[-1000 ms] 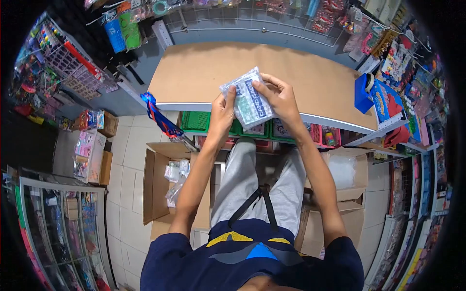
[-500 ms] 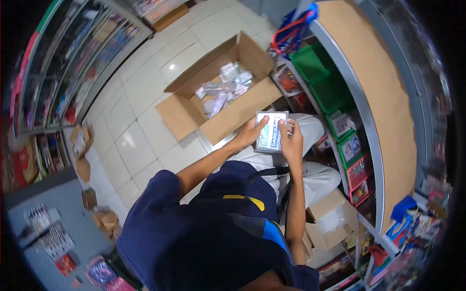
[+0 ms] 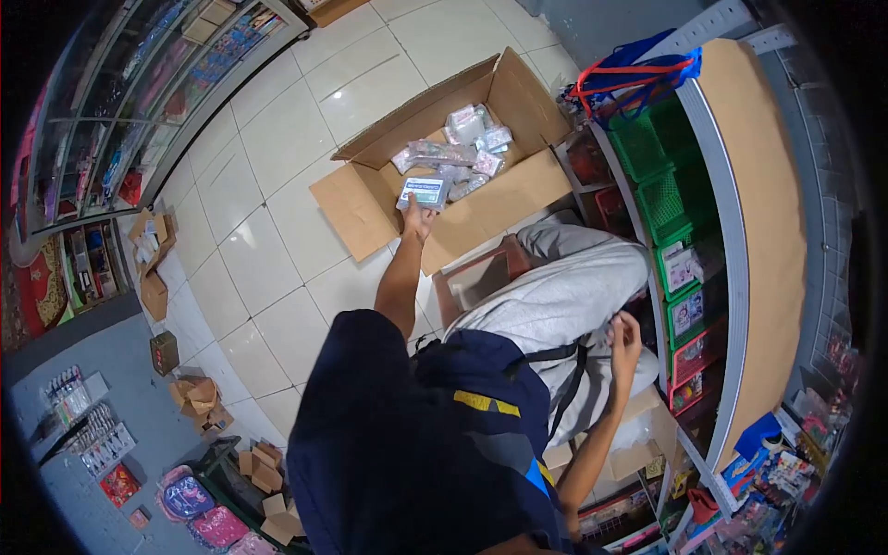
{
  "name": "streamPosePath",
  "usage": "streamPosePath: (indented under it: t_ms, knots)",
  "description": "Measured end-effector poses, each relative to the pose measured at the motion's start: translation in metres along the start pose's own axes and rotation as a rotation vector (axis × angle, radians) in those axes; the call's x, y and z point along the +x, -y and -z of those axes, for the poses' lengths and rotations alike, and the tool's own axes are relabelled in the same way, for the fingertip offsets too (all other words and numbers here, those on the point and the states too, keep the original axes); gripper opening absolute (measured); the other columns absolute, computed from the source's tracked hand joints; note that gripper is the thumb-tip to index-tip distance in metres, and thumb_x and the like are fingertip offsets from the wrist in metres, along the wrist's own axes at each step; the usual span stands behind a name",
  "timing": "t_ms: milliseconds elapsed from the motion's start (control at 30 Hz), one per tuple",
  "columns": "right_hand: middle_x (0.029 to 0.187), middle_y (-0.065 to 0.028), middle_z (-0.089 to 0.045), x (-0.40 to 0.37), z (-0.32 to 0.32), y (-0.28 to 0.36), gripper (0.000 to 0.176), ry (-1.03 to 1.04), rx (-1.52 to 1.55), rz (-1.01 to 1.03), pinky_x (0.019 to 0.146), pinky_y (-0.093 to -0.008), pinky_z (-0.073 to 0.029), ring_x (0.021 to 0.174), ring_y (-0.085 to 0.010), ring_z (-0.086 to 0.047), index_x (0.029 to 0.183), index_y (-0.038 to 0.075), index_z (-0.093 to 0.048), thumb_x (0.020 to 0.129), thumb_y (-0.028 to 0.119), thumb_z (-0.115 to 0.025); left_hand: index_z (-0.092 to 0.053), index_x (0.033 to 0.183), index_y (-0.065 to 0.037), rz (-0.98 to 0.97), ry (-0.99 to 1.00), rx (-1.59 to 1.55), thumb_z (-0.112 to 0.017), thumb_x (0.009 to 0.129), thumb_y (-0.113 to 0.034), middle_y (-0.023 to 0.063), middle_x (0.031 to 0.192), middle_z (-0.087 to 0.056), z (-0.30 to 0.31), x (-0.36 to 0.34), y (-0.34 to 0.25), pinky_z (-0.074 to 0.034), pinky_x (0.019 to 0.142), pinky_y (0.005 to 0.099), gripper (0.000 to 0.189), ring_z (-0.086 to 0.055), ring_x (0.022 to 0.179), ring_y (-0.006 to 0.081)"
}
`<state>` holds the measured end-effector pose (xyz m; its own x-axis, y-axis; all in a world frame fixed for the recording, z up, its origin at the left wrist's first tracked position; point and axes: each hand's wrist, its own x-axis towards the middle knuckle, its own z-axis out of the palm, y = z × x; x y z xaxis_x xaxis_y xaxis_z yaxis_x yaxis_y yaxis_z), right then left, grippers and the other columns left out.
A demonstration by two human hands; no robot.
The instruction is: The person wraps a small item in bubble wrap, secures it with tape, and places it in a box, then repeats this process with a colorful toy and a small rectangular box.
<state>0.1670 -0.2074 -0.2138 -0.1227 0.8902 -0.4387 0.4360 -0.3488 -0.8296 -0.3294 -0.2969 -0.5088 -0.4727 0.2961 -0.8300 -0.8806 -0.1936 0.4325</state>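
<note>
A clear-wrapped pack of cards is in my left hand, held over the near left side of a large open cardboard box. Inside that box lie several plastic-wrapped packets. My right hand is by my knee at the right, near the shelf, its fingers curled; whether it grips anything small is hard to make out.
A shelf with green baskets and a brown top runs along the right. Glass display shelves stand at the upper left. A brown stool is by my legs. Small cartons lie at the lower left.
My left hand has moved forward and left with the card pack, to the large box. My right hand has let go of the pack and come back beside my knee. The view has shifted.
</note>
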Motion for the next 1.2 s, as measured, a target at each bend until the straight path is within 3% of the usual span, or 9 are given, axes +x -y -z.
streamPosePath:
  t_ms: [233,367,467,733,767,900,967,1033,1200]
  knots:
    - [0.104,-0.0046,-0.062,-0.06,0.069,-0.079,0.041,-0.16,-0.114,-0.183,0.07,-0.024,-0.048,0.085,-0.0108,-0.059,0.132,0.007,-0.052,0.098,0.024,-0.068,-0.034,0.14,-0.013,-0.214,-0.188,0.521,-0.06,0.101,-0.038,0.0153,0.138,-0.05,-0.037,-0.01,-0.018,-0.053,0.094,0.0488,0.053,-0.054,0.119,0.0296]
    - [0.105,-0.0039,-0.059,-0.077,0.078,-0.075,0.038,-0.118,-0.117,-0.225,0.082,-0.0242,-0.046,0.089,-0.0114,-0.056,0.132,0.006,-0.051,0.099,0.018,-0.065,-0.016,0.155,-0.01,-0.369,0.055,1.013,-0.065,0.098,-0.03,0.0178,0.136,-0.056,-0.019,0.053,-0.025,-0.049,0.096,0.042,0.078,-0.056,0.119,0.0289]
    - [0.109,-0.0049,-0.06,-0.078,0.073,-0.065,0.035,-0.036,-0.161,-0.222,0.089,-0.0261,-0.045,0.095,-0.013,-0.056,0.13,0.005,-0.054,0.099,0.018,-0.065,-0.012,0.158,-0.012,-0.104,0.137,0.947,-0.065,0.098,-0.028,0.0189,0.14,-0.053,-0.069,0.002,-0.047,-0.045,0.103,0.0426,0.082,-0.053,0.123,0.0327]
    - [0.118,-0.008,-0.062,-0.083,0.061,-0.021,0.032,0.027,-0.354,-0.245,0.096,-0.0306,-0.045,0.106,-0.0173,-0.058,0.127,0.003,-0.058,0.099,0.019,-0.064,-0.017,0.158,-0.015,-0.167,0.499,1.467,-0.051,0.101,-0.032,0.024,0.155,-0.039,-0.071,0.048,-0.079,-0.03,0.117,0.0415,0.069,-0.038,0.143,0.036]
    - [0.11,-0.0018,-0.063,-0.084,0.066,-0.034,0.032,0.016,-0.394,-0.141,0.077,-0.0257,-0.046,0.091,-0.0107,-0.056,0.128,0.006,-0.059,0.099,0.017,-0.064,-0.018,0.158,-0.014,-0.225,0.451,1.555,-0.045,0.102,-0.031,0.0249,0.154,-0.04,-0.065,0.055,-0.078,-0.03,0.117,0.043,0.065,-0.038,0.143,0.0374]
    - [0.104,-0.0032,-0.063,-0.089,0.065,-0.041,0.033,-0.01,-0.358,-0.152,0.076,-0.0253,-0.045,0.089,-0.0105,-0.055,0.129,0.007,-0.058,0.099,0.018,-0.065,-0.02,0.158,-0.015,-0.147,0.513,1.641,-0.04,0.102,-0.033,0.0244,0.152,-0.043,-0.043,0.053,-0.086,-0.031,0.116,0.0424,0.063,-0.04,0.142,0.0372]
    - [0.116,-0.007,-0.062,-0.088,0.065,-0.036,0.034,0.04,-0.31,-0.208,0.09,-0.0279,-0.045,0.103,-0.0149,-0.057,0.13,0.004,-0.056,0.1,0.016,-0.063,-0.024,0.156,-0.007,-0.073,0.545,1.732,-0.039,0.103,-0.035,0.0222,0.15,-0.047,-0.039,0.045,-0.088,-0.031,0.116,0.0399,0.062,-0.043,0.14,0.0344]
    - [0.125,-0.0097,-0.062,-0.09,0.056,-0.01,0.036,0.082,-0.328,-0.303,0.1,-0.0301,-0.044,0.113,-0.0174,-0.057,0.133,0.002,-0.054,0.1,0.014,-0.062,-0.022,0.157,-0.023,-0.058,0.315,1.965,-0.044,0.098,-0.033,0.0229,0.154,-0.04,-0.016,0.06,-0.078,-0.029,0.117,0.0466,0.064,-0.039,0.141,0.0395]
    - [0.127,-0.0105,-0.061,-0.093,0.078,-0.025,0.035,0.08,-0.324,-0.246,0.099,-0.0308,-0.043,0.112,-0.0175,-0.057,0.133,0.003,-0.054,0.1,0.013,-0.061,-0.032,0.151,-0.013,-0.662,0.037,1.955,-0.056,0.089,-0.015,0.027,0.147,-0.043,0.025,0.043,-0.063,-0.032,0.115,0.0537,0.067,-0.04,0.136,0.049]
